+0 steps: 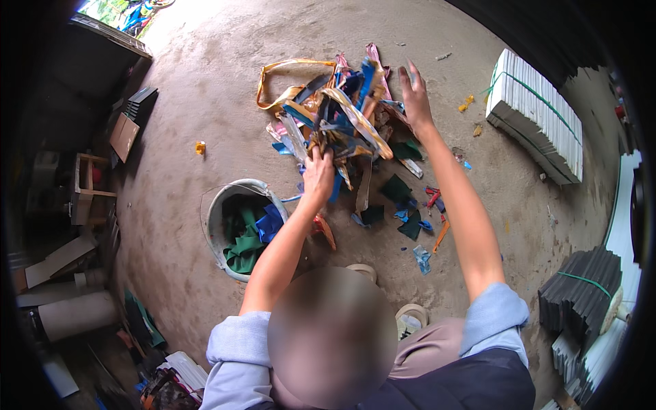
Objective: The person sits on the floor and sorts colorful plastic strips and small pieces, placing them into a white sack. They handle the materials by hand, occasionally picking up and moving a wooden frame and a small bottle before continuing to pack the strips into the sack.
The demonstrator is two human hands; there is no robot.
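Note:
My left hand (pixel 318 176) is closed on a tangled bunch of scrap strips (pixel 348 113) in blue, gold, pink and brown, at the near side of a heap on the concrete floor. To the heap's right, my right hand (pixel 415 101) is raised with its fingers apart, holding nothing. A gold-edged strip (pixel 298 63) loops out at the far left of the heap. Beside my left forearm stands a pale bucket (pixel 213 232) with a thin wire handle. Inside it lie green scraps (pixel 244 249) and a blue scrap (pixel 271 222), partly hidden by the forearm.
Loose dark green pieces (pixel 396 188) and an orange strip (pixel 441 234) lie between heap and feet. A strapped stack of white panels (pixel 536 113) stands at far right, a strapped dark stack (pixel 581 290) nearer. Leftward are a wooden frame (pixel 85 184) and a large roll (pixel 78 316).

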